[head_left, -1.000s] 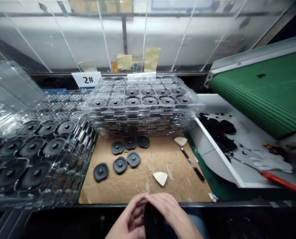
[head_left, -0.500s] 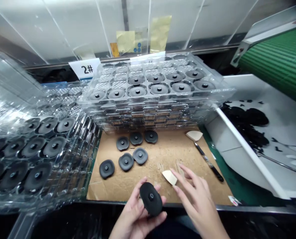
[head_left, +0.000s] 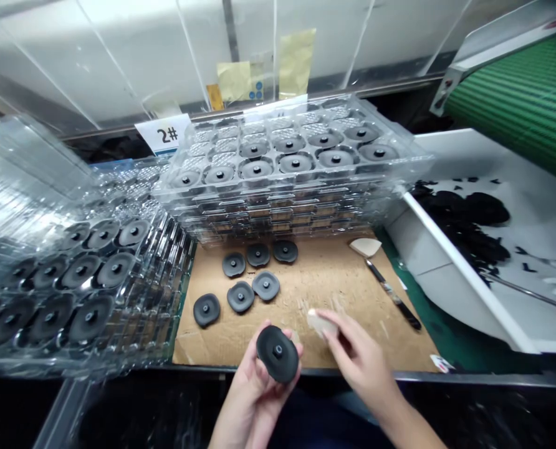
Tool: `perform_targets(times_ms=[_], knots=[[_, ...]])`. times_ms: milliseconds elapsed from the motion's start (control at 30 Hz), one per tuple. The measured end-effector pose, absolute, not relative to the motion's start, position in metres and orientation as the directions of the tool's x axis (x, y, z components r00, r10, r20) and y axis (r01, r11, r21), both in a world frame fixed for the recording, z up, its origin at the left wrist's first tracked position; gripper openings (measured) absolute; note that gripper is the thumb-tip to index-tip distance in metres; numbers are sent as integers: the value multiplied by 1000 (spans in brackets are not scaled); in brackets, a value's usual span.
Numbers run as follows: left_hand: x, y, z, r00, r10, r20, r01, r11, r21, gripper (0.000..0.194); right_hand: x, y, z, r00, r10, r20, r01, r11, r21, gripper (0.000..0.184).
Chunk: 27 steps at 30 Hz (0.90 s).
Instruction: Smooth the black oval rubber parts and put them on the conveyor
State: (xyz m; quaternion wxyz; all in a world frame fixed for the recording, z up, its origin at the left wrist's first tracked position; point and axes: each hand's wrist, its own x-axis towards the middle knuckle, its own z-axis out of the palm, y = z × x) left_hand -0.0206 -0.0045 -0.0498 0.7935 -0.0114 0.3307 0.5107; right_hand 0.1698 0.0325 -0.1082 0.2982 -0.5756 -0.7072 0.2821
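Observation:
My left hand (head_left: 259,386) is closed round a black rounded plastic disc (head_left: 278,354), its small hollow central stem facing up, just off the front edge of the board. To the right, my right hand (head_left: 359,349) pinches a cream wedge-shaped pad (head_left: 321,324) between thumb and fingers, low over the cardboard (head_left: 353,287). Several similar black discs (head_left: 240,297) lie on the cardboard beyond my left hand. A second cream pad (head_left: 366,247) rests at the board's far right, beside a knife with a black handle (head_left: 402,310).
Clear plastic trays (head_left: 278,202) with black discs in their pockets are stacked behind the cardboard. Another tray stack (head_left: 133,293) stands left. On the right sits a white bin (head_left: 465,274) with black scraps, below a green ribbed belt (head_left: 521,106).
My right fingers have closed on the near cream pad and tilted it up from the cardboard. My left hand has shifted slightly up and left with the disc, turning it a little.

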Motion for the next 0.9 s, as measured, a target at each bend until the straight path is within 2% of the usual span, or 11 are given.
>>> perform_targets(times_ms=[133,233,300,400,500,567,633,700,733,833,900], knots=[[-18,-5,-51,230,796,-559,-763,504,405,51,164,14,-98,-213,976,38,573,156,-804,23],[-12,-5,-46,227,803,-551,-717,520,464,58,161,16,-62,-175,984,31,533,121,-838,23],[-6,-4,-40,215,808,-549,-683,526,506,65,156,17,-30,-192,973,126,456,203,-866,24],[-1,-6,-30,214,798,-564,-640,551,536,69,143,15,8,-301,890,342,357,437,-826,26],[2,-8,-25,154,787,-598,-640,541,546,57,136,14,21,-453,866,212,380,403,-833,25],[4,-10,-23,129,793,-596,-655,519,549,45,134,15,21,-464,876,130,416,345,-841,24],[6,-11,-19,152,805,-573,-669,511,540,35,133,14,18,-365,895,256,410,401,-819,25],[5,-12,-12,166,807,-567,-668,514,538,36,135,9,17,-311,865,394,343,489,-802,27],[4,-12,-9,161,803,-573,-663,518,540,40,137,6,18,-335,850,407,304,506,-807,27],[3,-13,-3,153,775,-614,-645,549,532,53,144,1,24,-469,850,241,289,405,-868,27],[5,-14,-3,187,770,-609,-629,571,528,57,144,2,27,-421,881,214,328,368,-870,24]])
